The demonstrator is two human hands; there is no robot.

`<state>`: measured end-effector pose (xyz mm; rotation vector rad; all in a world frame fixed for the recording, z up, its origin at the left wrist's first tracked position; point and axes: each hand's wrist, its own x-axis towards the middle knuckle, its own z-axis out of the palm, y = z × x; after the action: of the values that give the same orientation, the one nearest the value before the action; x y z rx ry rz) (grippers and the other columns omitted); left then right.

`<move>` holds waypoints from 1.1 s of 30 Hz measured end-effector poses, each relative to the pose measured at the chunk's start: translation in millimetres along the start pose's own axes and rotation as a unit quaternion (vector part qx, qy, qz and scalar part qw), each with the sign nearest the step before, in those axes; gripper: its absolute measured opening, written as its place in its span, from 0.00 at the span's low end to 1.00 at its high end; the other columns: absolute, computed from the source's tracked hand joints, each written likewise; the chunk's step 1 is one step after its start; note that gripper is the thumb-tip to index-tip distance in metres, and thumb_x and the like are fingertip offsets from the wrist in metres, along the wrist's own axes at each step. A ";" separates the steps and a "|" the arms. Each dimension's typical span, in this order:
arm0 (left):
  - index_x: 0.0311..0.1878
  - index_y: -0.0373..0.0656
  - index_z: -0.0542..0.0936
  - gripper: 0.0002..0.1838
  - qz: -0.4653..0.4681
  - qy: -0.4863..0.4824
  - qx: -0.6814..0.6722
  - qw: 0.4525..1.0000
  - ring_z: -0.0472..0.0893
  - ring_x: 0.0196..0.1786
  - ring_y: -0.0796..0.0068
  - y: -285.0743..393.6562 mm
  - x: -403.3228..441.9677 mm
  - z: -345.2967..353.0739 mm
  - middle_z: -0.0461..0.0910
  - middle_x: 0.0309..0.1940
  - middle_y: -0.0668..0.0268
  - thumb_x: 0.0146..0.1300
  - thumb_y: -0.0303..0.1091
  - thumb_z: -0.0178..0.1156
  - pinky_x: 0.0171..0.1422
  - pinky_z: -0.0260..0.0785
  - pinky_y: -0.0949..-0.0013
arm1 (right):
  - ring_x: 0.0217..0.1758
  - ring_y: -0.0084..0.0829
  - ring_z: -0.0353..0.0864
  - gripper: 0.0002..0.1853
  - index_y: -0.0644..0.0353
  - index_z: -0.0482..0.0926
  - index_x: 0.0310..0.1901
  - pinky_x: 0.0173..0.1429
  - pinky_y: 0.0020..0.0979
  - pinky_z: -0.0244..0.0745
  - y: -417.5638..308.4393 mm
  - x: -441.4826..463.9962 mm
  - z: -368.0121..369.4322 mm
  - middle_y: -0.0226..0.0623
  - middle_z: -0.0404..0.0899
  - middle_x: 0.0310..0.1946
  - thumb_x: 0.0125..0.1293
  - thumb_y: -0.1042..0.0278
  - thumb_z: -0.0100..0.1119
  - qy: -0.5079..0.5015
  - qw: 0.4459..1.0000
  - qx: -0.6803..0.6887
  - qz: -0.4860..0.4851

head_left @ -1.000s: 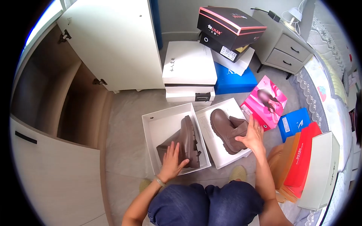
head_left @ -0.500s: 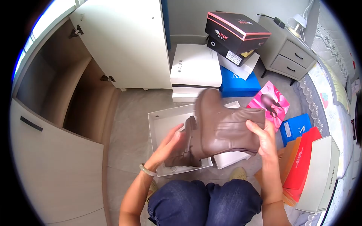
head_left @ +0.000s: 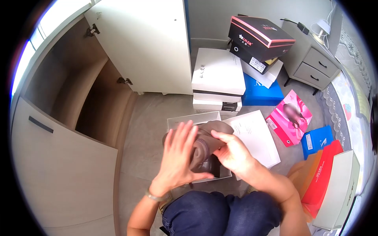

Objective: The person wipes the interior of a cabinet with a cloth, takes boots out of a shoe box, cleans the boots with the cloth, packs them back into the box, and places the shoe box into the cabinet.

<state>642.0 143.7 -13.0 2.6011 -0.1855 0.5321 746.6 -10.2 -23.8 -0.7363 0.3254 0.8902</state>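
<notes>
A brown leather boot is over the open white shoebox on the floor in front of my knees. My right hand is closed on the boot's upper part, thumb on top. Against the boot's near side, my left hand has its fingers stretched and spread; whether it touches the leather I cannot tell. Under the boot, a darker brown piece shows inside the shoebox, mostly hidden. A white box lid lies just right of the shoebox.
A cabinet with an open door stands left. White boxes, a blue box and stacked black boxes are behind. A pink box, a red box and a nightstand are right.
The boot has turned and come down over the shoebox, moving left with my right hand. My left hand has risen and spread its fingers beside it. The view has shifted slightly left.
</notes>
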 end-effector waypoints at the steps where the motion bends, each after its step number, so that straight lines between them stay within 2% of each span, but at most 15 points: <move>1: 0.68 0.40 0.66 0.49 -0.024 0.066 -0.057 0.996 0.66 0.70 0.49 1.6 2.9 9.8 0.71 0.62 0.52 0.43 0.43 0.78 0.74 0.55 0.50 | 0.53 0.31 0.81 0.13 0.64 0.77 0.51 0.58 0.33 0.76 3.3 -1.2 7.1 0.38 0.81 0.47 0.67 0.72 0.61 -0.003 1.000 0.003 0.005; 2: 0.68 0.40 0.66 0.49 -0.026 0.067 -0.056 0.996 0.66 0.70 0.49 -10.0 1.6 13.3 0.71 0.62 0.52 0.43 0.43 0.78 0.74 0.55 0.50 | 0.53 0.31 0.81 0.13 0.64 0.77 0.51 0.58 0.33 0.76 1.3 -4.6 12.0 0.38 0.81 0.47 0.67 0.72 0.61 -0.004 1.000 0.003 0.007; 4: 0.61 0.38 0.74 0.32 -0.077 0.050 -0.143 0.985 0.76 0.60 0.57 -34.4 2.8 13.8 0.76 0.55 0.52 0.50 0.26 0.73 0.64 0.67 0.60 | 0.52 0.37 0.82 0.12 0.74 0.75 0.49 0.58 0.37 0.79 -6.3 -9.2 17.9 0.48 0.80 0.47 0.70 0.73 0.55 -0.075 0.996 -0.037 -0.025; 5: 0.50 0.41 0.81 0.27 -0.073 0.119 -0.231 0.963 0.81 0.49 0.62 -35.7 10.4 8.9 0.81 0.42 0.61 0.44 0.09 0.53 0.53 0.73 0.67 | 0.52 0.36 0.83 0.15 0.71 0.74 0.52 0.57 0.36 0.80 -11.1 -7.2 13.8 0.47 0.80 0.48 0.71 0.69 0.56 -0.145 0.989 -0.040 -0.005; 8: 0.43 0.37 0.83 0.14 -0.238 0.166 -0.414 0.863 0.80 0.38 0.80 -55.2 15.7 -2.3 0.83 0.35 0.69 0.52 0.16 0.68 0.44 0.73 0.73 | 0.49 0.35 0.84 0.18 0.68 0.74 0.54 0.54 0.35 0.79 -42.8 -10.1 8.9 0.46 0.81 0.46 0.70 0.64 0.58 -0.188 0.975 -0.113 -0.011; 9: 0.43 0.37 0.83 0.13 -0.245 0.176 -0.419 0.856 0.80 0.37 0.81 -58.4 18.8 -11.5 0.83 0.34 0.70 0.53 0.19 0.70 0.43 0.73 0.74 | 0.51 0.32 0.82 0.22 0.63 0.73 0.56 0.55 0.33 0.76 -47.3 -2.4 -2.9 0.44 0.80 0.48 0.70 0.55 0.59 -0.163 0.950 -0.229 -0.137; 12: 0.48 0.34 0.82 0.16 -0.251 0.184 -0.486 0.817 0.82 0.44 0.74 -50.6 28.4 -36.4 0.84 0.41 0.65 0.55 0.23 0.71 0.51 0.75 0.69 | 0.66 0.32 0.69 0.35 0.61 0.67 0.66 0.67 0.33 0.66 -48.4 35.7 -42.0 0.46 0.70 0.62 0.66 0.43 0.60 -0.033 0.712 -0.600 -0.364; 13: 0.50 0.34 0.80 0.19 -0.272 0.176 -0.514 0.794 0.81 0.46 0.72 -47.3 32.3 -43.1 0.83 0.43 0.63 0.55 0.24 0.71 0.54 0.74 0.67 | 0.66 0.32 0.69 0.35 0.61 0.67 0.66 0.67 0.33 0.66 -49.6 45.3 -57.5 0.46 0.70 0.62 0.66 0.43 0.60 -0.033 0.713 -0.598 -0.365; 15: 0.52 0.34 0.79 0.21 -0.290 0.173 -0.538 0.772 0.81 0.48 0.70 -48.3 38.5 -48.3 0.82 0.46 0.61 0.55 0.24 0.71 0.57 0.74 0.65 | 0.72 0.34 0.63 0.39 0.61 0.64 0.69 0.70 0.36 0.64 -48.5 59.7 -80.2 0.47 0.65 0.67 0.65 0.43 0.62 -0.198 0.887 -0.417 0.004; 18: 0.54 0.34 0.78 0.23 -0.277 0.156 -0.541 0.779 0.81 0.50 0.68 -54.2 38.4 -42.0 0.82 0.48 0.60 0.55 0.25 0.71 0.58 0.74 0.64 | 0.73 0.35 0.63 0.40 0.62 0.64 0.70 0.73 0.38 0.63 -25.1 55.0 -95.8 0.46 0.65 0.69 0.64 0.43 0.62 -0.273 0.932 -0.208 0.115; 19: 0.54 0.34 0.78 0.23 -0.267 0.151 -0.542 0.782 0.81 0.50 0.68 -55.7 37.2 -40.3 0.82 0.48 0.60 0.54 0.25 0.72 0.58 0.73 0.64 | 0.73 0.35 0.63 0.40 0.62 0.64 0.70 0.73 0.38 0.63 -16.5 53.2 -103.7 0.46 0.65 0.69 0.64 0.43 0.62 -0.274 0.932 -0.206 0.114; 21: 0.53 0.35 0.78 0.23 -0.252 0.142 -0.540 0.790 0.81 0.49 0.69 -60.7 35.4 -33.6 0.82 0.48 0.61 0.54 0.26 0.72 0.57 0.73 0.64 | 0.69 0.36 0.69 0.40 0.64 0.63 0.69 0.72 0.38 0.65 0.1 47.3 -119.5 0.45 0.68 0.67 0.64 0.45 0.63 -0.109 0.956 -0.169 0.211; 26: 0.51 0.36 0.78 0.21 -0.249 0.121 -0.545 0.791 0.80 0.49 0.72 -72.3 25.6 -26.9 0.82 0.45 0.63 0.56 0.30 0.72 0.57 0.72 0.67 | 0.62 0.37 0.76 0.37 0.66 0.63 0.69 0.68 0.38 0.71 20.6 30.2 -116.1 0.45 0.73 0.61 0.63 0.56 0.64 -0.165 0.969 -0.113 0.144; 29: 0.51 0.34 0.78 0.22 -0.318 0.055 -0.357 0.877 0.80 0.42 0.77 -87.2 23.5 -31.6 0.82 0.39 0.65 0.61 0.41 0.69 0.49 0.73 0.69 | 0.61 0.35 0.76 0.35 0.66 0.63 0.68 0.66 0.37 0.72 21.5 27.9 -115.9 0.44 0.74 0.59 0.62 0.63 0.65 -0.159 0.983 -0.079 0.050; 33: 0.53 0.36 0.79 0.25 -0.341 -0.093 -0.158 0.922 0.81 0.36 0.75 -113.6 15.8 -69.3 0.83 0.33 0.62 0.54 0.37 0.70 0.45 0.73 0.70 | 0.60 0.33 0.76 0.36 0.67 0.65 0.67 0.63 0.35 0.73 5.7 25.8 -120.5 0.42 0.76 0.57 0.57 0.73 0.68 -0.049 0.966 -0.169 -0.189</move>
<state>658.2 275.9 1.3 2.1938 0.5206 -0.0024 762.1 -77.1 -126.2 -1.0258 -0.0606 0.6203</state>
